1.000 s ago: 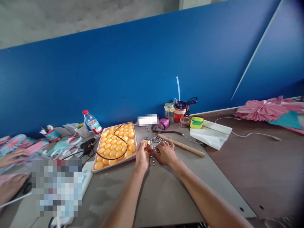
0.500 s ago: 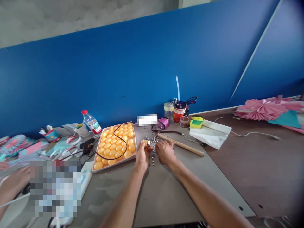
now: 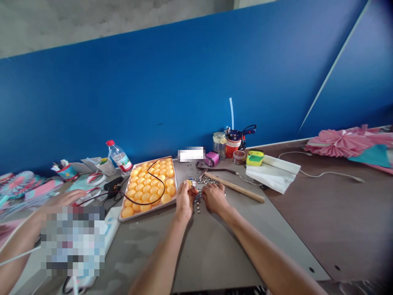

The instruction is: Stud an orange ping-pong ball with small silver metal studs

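My left hand [image 3: 184, 200] is curled around a small orange ball [image 3: 188, 184] partly covered with shiny silver beads, held just above the grey tabletop. My right hand [image 3: 214, 196] rests palm down beside it, fingers bent over a scatter of small silver beads [image 3: 199, 191]; whether it pinches a bead is hidden. A white tray [image 3: 123, 217] filled with several orange balls [image 3: 149, 186] lies directly left of my left hand, with a black cable [image 3: 159, 174] looping over it.
A wooden stick [image 3: 236, 187] lies behind my right hand. Cups, jars and a pink device [image 3: 211, 159] stand by the blue wall. White folded paper [image 3: 273, 172] and pink paper fans [image 3: 337, 141] lie right. A water bottle [image 3: 119, 157] stands left. Another person's hand [image 3: 66, 198] reaches in at left.
My hands have stayed in place over the beads, with only small finger movements. The other person's hand at the left has moved up and right towards the glue gun and scissors.
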Demonstrator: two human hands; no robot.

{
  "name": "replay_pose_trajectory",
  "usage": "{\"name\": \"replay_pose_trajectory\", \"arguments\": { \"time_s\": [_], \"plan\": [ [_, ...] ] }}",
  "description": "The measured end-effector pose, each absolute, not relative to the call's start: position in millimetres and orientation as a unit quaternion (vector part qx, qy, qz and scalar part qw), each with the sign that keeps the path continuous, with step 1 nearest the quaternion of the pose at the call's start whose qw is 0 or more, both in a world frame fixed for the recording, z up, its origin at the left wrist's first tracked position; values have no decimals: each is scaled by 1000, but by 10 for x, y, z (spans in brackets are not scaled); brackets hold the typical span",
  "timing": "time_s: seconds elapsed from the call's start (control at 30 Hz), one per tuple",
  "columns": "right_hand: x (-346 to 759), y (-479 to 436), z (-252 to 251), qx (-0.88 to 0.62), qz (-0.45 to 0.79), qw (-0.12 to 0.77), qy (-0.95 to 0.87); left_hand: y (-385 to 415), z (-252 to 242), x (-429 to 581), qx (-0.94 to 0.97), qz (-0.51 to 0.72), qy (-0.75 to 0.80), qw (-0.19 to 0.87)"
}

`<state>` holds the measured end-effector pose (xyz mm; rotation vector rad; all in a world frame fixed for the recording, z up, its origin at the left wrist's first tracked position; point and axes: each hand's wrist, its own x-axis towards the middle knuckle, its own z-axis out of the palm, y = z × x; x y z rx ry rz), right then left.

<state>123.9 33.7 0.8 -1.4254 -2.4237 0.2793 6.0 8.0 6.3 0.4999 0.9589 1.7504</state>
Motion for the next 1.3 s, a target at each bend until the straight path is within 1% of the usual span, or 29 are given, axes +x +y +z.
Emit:
{"name": "replay_pose_trajectory", "arguments": {
  "time_s": [0.27,0.5,0.7,0.77,1.1,1.3],
  "plan": [
    [1232,354,-26,-502,110,180,-839,83,53,71,206,731,400,513],
    [1206,396,-94,-487,115,293,-815,80,87,81,201,741,387,511],
    [1175,433,-159,-435,195,398,-784,78,64,66,200,740,391,509],
    [1162,431,-172,-415,206,419,-781,78,51,55,201,743,390,506],
    [1111,360,-106,-389,235,455,-766,67,-15,42,228,741,380,505],
    [1092,297,-116,-373,213,478,-766,55,-64,29,252,750,394,466]
  ]
}}
